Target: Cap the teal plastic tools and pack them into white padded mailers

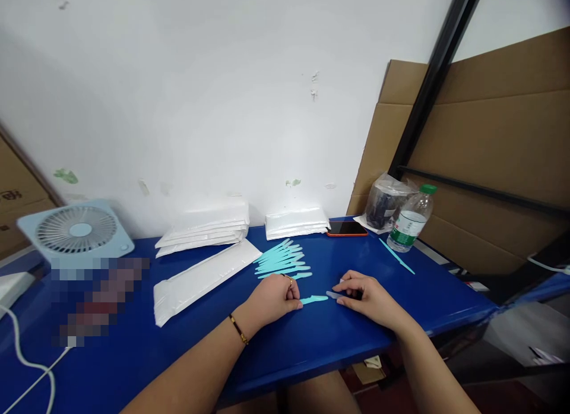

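My left hand [282,298] is closed on the handle end of a turquoise eyebrow razor [315,299], whose slim blade end points right. Just beyond that tip, my right hand [367,295] pinches a small translucent cap [333,294] between thumb and fingers. Razor tip and cap are very close; whether they touch I cannot tell. Behind my left hand, several more turquoise eyebrow razors [280,258] lie fanned out in an overlapping row. A single turquoise razor [398,256] rests apart at the right, near the bottle.
White packets [207,227] are stacked by the wall, with a smaller stack [296,223] beside them and one loose packet [202,277] in front. A phone [347,228], a water bottle [409,221] and a bagged dark object [383,206] stand right. A fan [80,230] and cables are left.
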Tool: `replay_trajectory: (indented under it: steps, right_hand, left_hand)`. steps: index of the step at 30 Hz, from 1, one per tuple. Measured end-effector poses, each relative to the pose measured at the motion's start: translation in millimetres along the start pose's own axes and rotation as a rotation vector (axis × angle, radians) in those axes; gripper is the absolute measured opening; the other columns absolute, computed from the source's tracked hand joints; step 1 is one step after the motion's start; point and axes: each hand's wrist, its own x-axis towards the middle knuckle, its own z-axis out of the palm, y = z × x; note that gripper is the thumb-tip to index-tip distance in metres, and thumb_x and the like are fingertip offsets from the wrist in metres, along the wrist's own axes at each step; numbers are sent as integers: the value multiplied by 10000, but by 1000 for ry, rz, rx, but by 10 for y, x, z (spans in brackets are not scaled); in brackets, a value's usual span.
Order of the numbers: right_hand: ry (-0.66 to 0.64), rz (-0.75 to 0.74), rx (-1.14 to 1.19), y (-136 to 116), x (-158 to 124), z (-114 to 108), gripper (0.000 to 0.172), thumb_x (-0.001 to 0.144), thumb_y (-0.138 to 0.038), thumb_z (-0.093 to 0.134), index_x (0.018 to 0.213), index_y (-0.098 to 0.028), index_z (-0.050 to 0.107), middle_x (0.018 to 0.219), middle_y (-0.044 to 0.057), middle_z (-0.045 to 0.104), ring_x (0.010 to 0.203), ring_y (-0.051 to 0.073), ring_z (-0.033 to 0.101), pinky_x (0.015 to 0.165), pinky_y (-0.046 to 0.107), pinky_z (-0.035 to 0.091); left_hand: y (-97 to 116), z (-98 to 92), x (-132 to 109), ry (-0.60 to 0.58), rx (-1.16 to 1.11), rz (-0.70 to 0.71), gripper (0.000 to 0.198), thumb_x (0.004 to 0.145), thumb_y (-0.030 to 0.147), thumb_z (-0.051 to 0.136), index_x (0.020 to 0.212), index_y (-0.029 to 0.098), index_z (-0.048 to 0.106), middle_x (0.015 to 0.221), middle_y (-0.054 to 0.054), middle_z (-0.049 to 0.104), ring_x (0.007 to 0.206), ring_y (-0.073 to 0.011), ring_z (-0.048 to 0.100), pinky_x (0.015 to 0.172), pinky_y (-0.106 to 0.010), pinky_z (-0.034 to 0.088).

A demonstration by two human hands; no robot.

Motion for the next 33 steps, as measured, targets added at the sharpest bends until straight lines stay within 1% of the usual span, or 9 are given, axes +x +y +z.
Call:
replay_trajectory:
  steps: [3,8,11,16,20,24,27,30,33]
  right_hand:
    - [8,5,6,0,-19,37,242,794,-413,569,880,-235,708,867,36,602,727,153,563,625,258,430]
    - [-28,-42,30,-90,87,157,206,784,-387,589,842,-238,719,818,30,620,714,155,578,636,260,438]
    - [-33,-61,32,-113,119,176,190,784,-374,590,821,-239,718,814,27,623,701,151,579,637,260,442]
    - [61,-49,2,-23,31,121,191,794,-361,573,804,-229,710,817,37,622,723,161,583,621,261,436]
    - [131,-12,-1,21,-57,134,154,769,-342,599,774,-230,704,830,34,607,674,145,557,579,255,421]
    - [135,-17,33,-18,-90,177,133,766,-309,596,785,-234,705,887,36,616,713,150,567,620,258,439]
    - [110,-24,84,-59,-89,204,138,778,-285,580,796,-236,708,858,33,636,785,167,588,685,263,454]
    - [88,-6,99,-103,-64,243,117,766,-267,595,781,-237,706,814,21,646,732,156,586,659,256,451]
    - [104,1,74,-157,-13,300,102,754,-242,602,775,-234,701,757,12,644,668,145,573,613,247,432]
  left_hand:
    - [-10,9,13,0,-3,-3,209,718,394,600,741,190,635,708,5,634,622,-115,547,516,-199,339]
    - [-10,10,32,-2,-8,-3,188,715,369,603,746,187,640,719,4,644,632,-115,557,540,-198,355]
    - [4,2,23,6,4,-8,173,714,352,604,739,185,639,719,3,643,631,-113,557,544,-198,358]
    - [20,-9,5,2,-5,-8,177,718,354,599,737,184,642,720,-1,645,637,-117,558,547,-201,361]
    - [16,-16,2,-6,-25,-12,185,713,367,601,742,189,642,720,2,648,641,-121,562,543,-202,366]
    - [8,-17,2,-4,-36,-10,192,718,370,590,748,188,643,727,2,650,637,-119,567,540,-201,372]
    - [0,-13,10,1,-22,-10,192,720,369,587,747,188,643,738,0,651,641,-120,567,541,-203,372]
    - [-3,6,23,14,-2,-7,182,722,365,588,747,192,639,738,5,648,646,-118,567,548,-204,371]
    - [4,38,16,12,20,8,164,728,351,588,747,197,640,736,9,644,660,-119,570,565,-206,377]
